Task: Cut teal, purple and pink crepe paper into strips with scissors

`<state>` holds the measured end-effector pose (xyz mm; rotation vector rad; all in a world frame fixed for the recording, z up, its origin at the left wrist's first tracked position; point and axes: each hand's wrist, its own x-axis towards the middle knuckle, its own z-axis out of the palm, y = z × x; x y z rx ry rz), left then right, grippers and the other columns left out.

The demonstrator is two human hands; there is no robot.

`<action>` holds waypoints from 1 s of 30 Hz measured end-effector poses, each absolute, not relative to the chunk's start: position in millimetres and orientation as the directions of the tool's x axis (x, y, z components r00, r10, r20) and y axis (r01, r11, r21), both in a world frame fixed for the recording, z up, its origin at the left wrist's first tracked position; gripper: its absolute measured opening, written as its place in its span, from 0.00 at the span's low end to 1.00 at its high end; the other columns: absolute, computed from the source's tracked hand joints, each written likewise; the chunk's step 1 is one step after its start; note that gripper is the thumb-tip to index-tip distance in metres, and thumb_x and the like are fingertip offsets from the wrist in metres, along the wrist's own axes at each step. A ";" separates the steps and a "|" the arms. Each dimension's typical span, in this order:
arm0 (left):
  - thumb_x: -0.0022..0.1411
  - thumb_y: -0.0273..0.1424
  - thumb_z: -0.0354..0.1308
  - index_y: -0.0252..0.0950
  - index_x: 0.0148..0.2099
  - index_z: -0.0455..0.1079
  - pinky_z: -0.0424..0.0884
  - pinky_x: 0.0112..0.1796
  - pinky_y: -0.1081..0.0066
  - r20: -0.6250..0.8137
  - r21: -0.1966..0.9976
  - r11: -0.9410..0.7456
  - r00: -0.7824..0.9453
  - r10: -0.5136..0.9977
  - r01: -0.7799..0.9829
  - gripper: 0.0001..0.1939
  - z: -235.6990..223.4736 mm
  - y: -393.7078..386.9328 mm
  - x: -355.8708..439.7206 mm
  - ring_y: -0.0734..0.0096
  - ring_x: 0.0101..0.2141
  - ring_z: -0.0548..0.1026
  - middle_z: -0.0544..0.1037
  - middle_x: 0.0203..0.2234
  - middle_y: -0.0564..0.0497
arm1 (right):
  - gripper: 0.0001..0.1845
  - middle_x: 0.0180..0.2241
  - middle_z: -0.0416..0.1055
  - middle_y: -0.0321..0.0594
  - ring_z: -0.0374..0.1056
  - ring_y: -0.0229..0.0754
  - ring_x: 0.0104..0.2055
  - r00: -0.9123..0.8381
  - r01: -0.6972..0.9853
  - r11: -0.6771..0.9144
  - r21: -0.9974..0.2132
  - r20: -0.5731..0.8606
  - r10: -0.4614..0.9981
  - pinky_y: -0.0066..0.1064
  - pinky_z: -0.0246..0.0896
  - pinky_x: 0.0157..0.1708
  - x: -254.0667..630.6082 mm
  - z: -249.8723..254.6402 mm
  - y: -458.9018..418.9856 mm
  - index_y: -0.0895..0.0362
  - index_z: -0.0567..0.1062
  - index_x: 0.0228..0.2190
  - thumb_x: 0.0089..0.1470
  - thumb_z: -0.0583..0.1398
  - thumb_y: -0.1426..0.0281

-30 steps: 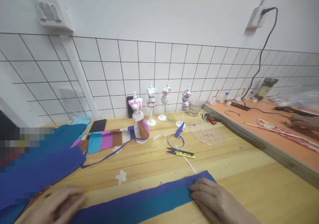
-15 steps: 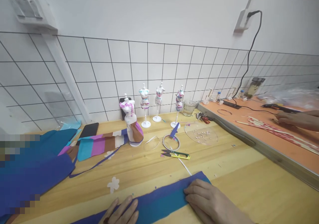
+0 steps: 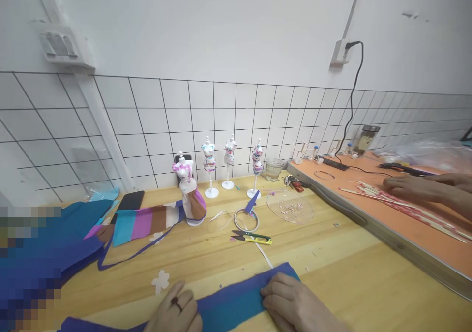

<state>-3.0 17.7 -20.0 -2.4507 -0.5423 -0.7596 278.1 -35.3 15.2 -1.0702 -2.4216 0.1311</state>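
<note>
A long strip of fabric (image 3: 232, 307), purple along its far edge and teal along the near one, lies across the front of the wooden table. My left hand (image 3: 175, 310), a dark ring on one finger, rests on the strip with its fingers curled in against it. At the strip's right end my right hand (image 3: 289, 295) presses down, fingers bent together on the cloth. Beyond the strip lie yellow-handled thread snips (image 3: 252, 237) and a roll of tape (image 3: 246, 220). A narrow white ribbon (image 3: 264, 256) runs from the snips toward the strip.
Small mannequins (image 3: 209, 162) stand by the tiled wall; a larger one (image 3: 184, 174) wears a patchwork skirt. Left are folded blue cloth (image 3: 70, 253) and a phone (image 3: 132, 200). A clear disc (image 3: 289, 206) holds small beads. Another person's hand (image 3: 416, 187) rests on the orange table.
My left hand came in from the left onto the strip, first laid flat, then its fingers curled. My right hand has stayed on the strip's right end. The view has shifted.
</note>
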 end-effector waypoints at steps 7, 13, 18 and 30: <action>0.65 0.28 0.44 0.38 0.45 0.68 0.58 0.53 0.69 0.559 -0.462 -0.750 0.812 0.167 0.472 0.12 -16.2 10.2 24.6 0.69 0.49 0.67 0.73 0.44 0.52 | 0.12 0.33 0.73 0.41 0.66 0.40 0.34 -0.580 0.667 0.691 -0.278 0.389 0.716 0.29 0.62 0.34 279.5 10.8 -35.6 0.57 0.71 0.31 0.57 0.49 0.80; 0.67 0.28 0.40 0.39 0.51 0.66 0.57 0.54 0.73 0.492 -0.486 -0.773 0.859 0.142 0.407 0.16 -23.0 8.6 21.8 0.73 0.51 0.65 0.72 0.49 0.55 | 0.11 0.33 0.73 0.41 0.66 0.40 0.34 -0.562 0.678 0.670 -0.304 0.374 0.738 0.30 0.63 0.34 277.5 14.2 -37.1 0.57 0.71 0.31 0.56 0.51 0.79; 0.66 0.27 0.41 0.38 0.51 0.66 0.52 0.56 0.70 0.488 -0.476 -0.772 0.857 0.167 0.422 0.16 -28.5 7.9 23.6 0.72 0.51 0.66 0.72 0.48 0.55 | 0.11 0.36 0.74 0.42 0.67 0.40 0.39 -0.481 0.661 0.581 -0.475 0.327 0.814 0.30 0.65 0.38 284.5 16.7 -39.2 0.56 0.73 0.36 0.58 0.52 0.76; 0.66 0.29 0.42 0.39 0.51 0.66 0.53 0.54 0.71 0.478 -0.479 -0.785 0.867 0.142 0.393 0.16 -21.1 10.8 24.2 0.72 0.50 0.66 0.73 0.47 0.55 | 0.16 0.33 0.75 0.44 0.69 0.47 0.36 0.176 0.755 -0.061 -0.653 0.113 0.978 0.35 0.64 0.36 335.8 7.2 -25.8 0.55 0.75 0.31 0.57 0.51 0.60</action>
